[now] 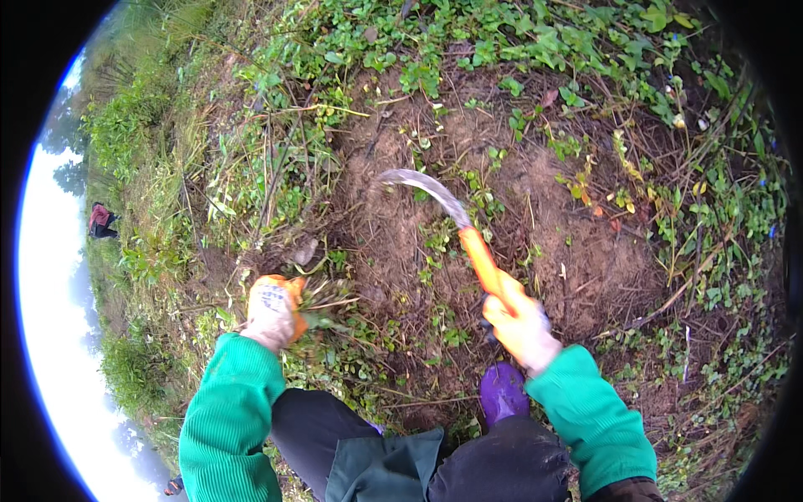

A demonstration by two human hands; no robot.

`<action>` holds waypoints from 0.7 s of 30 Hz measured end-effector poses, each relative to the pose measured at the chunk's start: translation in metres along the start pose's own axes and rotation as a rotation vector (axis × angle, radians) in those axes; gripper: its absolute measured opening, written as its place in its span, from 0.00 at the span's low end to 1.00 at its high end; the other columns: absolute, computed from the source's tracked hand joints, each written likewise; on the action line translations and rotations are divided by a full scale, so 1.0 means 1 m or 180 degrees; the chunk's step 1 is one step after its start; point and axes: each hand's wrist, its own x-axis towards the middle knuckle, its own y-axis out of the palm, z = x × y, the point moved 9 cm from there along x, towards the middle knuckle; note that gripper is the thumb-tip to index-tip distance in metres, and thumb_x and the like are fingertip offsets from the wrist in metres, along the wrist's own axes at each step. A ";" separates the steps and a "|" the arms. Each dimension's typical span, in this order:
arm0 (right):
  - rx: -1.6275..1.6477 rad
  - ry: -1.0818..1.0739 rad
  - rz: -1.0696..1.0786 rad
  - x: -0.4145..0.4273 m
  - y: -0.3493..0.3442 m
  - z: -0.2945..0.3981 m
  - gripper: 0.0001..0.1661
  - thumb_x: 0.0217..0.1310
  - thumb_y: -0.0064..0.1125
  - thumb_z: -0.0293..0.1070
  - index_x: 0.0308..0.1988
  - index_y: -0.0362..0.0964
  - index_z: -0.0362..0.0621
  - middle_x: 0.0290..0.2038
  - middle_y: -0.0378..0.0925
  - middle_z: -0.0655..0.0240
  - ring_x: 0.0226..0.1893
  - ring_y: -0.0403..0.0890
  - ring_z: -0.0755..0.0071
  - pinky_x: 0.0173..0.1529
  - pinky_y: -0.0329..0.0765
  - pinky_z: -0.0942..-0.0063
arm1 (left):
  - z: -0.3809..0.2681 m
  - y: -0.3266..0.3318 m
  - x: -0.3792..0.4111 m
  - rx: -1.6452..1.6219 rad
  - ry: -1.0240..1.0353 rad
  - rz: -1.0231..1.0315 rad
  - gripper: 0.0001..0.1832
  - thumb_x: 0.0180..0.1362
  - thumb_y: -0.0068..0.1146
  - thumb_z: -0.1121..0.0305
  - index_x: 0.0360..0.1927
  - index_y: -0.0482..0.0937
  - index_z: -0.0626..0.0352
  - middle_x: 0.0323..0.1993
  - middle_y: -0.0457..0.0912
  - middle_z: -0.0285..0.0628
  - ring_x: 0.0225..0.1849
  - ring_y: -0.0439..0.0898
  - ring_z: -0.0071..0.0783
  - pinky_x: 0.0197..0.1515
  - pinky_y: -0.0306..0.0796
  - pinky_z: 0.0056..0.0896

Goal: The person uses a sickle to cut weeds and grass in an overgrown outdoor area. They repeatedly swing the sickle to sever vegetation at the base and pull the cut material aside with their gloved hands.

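My right hand [517,320], in an orange and white glove, is closed around the orange handle of a sickle [439,191]. Its curved metal blade points up and left, over brown soil [401,238] with low green weeds. At the left, my left hand [276,307], gloved the same way, is closed on a bunch of pulled weeds [326,301], blurred at its edge. Roots and clods of soil lie just above this hand. The fingertips of my left hand are hidden by the glove's back and the plants.
A purple boot [503,392] stands on the soil below my right hand. Dense leafy weeds [539,37] cover the ground at the top and right. A dry stem [665,301] lies at the right. Far left, a person [101,219] bends over; part of another person [174,486] shows lower down.
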 end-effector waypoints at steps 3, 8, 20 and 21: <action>-0.0973 -0.0294 0.0390 0.052 0.058 0.009 0.29 0.62 0.49 0.50 0.60 0.61 0.54 0.28 0.76 0.53 0.28 0.80 0.51 0.34 0.75 0.59 | -0.045 -0.065 0.008 -0.0450 -0.0162 -0.0672 0.27 0.41 0.64 0.58 0.47 0.76 0.55 0.29 0.79 0.40 0.41 0.79 0.37 0.51 0.69 0.36; -0.1102 0.0039 0.0917 0.019 0.081 0.020 0.31 0.64 0.47 0.50 0.64 0.55 0.54 0.34 0.78 0.47 0.34 0.81 0.43 0.39 0.76 0.54 | -0.078 -0.035 0.085 0.0898 0.0313 -0.1665 0.23 0.54 0.53 0.67 0.55 0.71 0.53 0.45 0.75 0.40 0.52 0.73 0.36 0.63 0.59 0.42; -0.0596 -0.0301 0.0950 0.005 0.076 0.003 0.23 0.64 0.51 0.38 0.57 0.65 0.45 0.30 0.74 0.62 0.33 0.76 0.69 0.39 0.73 0.68 | -0.047 -0.004 0.099 0.0228 0.0227 -0.1073 0.06 0.51 0.50 0.66 0.21 0.75 0.44 0.20 0.78 0.34 0.34 0.79 0.30 0.41 0.66 0.35; -0.0496 -0.0761 0.0579 -0.012 0.065 -0.024 0.25 0.63 0.53 0.33 0.59 0.65 0.43 0.33 0.75 0.68 0.34 0.74 0.75 0.41 0.72 0.72 | 0.000 0.027 0.096 0.0087 0.0004 -0.1161 0.04 0.51 0.52 0.64 0.23 0.77 0.43 0.22 0.80 0.33 0.36 0.79 0.31 0.42 0.66 0.36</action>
